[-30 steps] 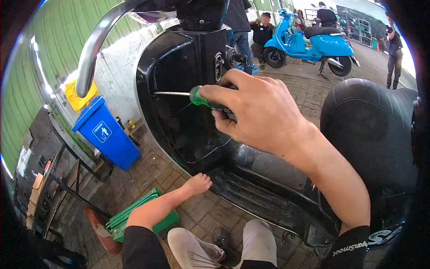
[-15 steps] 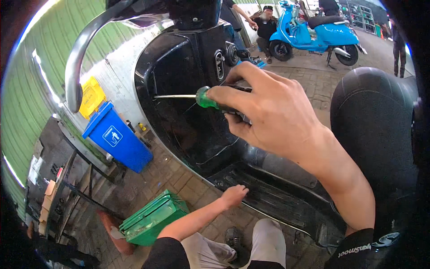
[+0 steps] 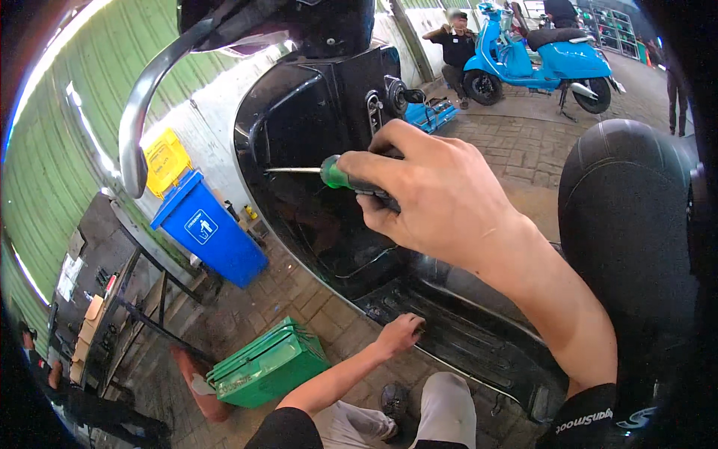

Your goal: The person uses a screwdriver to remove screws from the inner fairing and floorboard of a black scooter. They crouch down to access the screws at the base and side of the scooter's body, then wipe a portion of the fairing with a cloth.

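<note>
My right hand [image 3: 449,191] is wrapped round the green and black handle of a screwdriver [image 3: 336,173]. Its thin metal shaft points left, and the tip meets the outer side of the black inner leg shield panel [image 3: 299,217] of a scooter. Whether the tip sits in a screw head or a hole is too small to tell. Lower down, my left hand [image 3: 402,334] is closed by the edge of the scooter's black footboard [image 3: 464,348]. Its fingers are curled, and what they hold, if anything, is hidden.
The black seat [image 3: 628,194] rises at right; a handlebar lever [image 3: 133,127] curves at upper left. On the paved floor stand a green metal toolbox [image 3: 273,367] and a blue bin [image 3: 213,232]. Beyond are a blue scooter [image 3: 542,63] and a crouching person [image 3: 458,52].
My right hand has come closer to the panel, and less of the screwdriver's shaft shows. The view has shifted slightly. The crouching person has both hands raised near the head.
</note>
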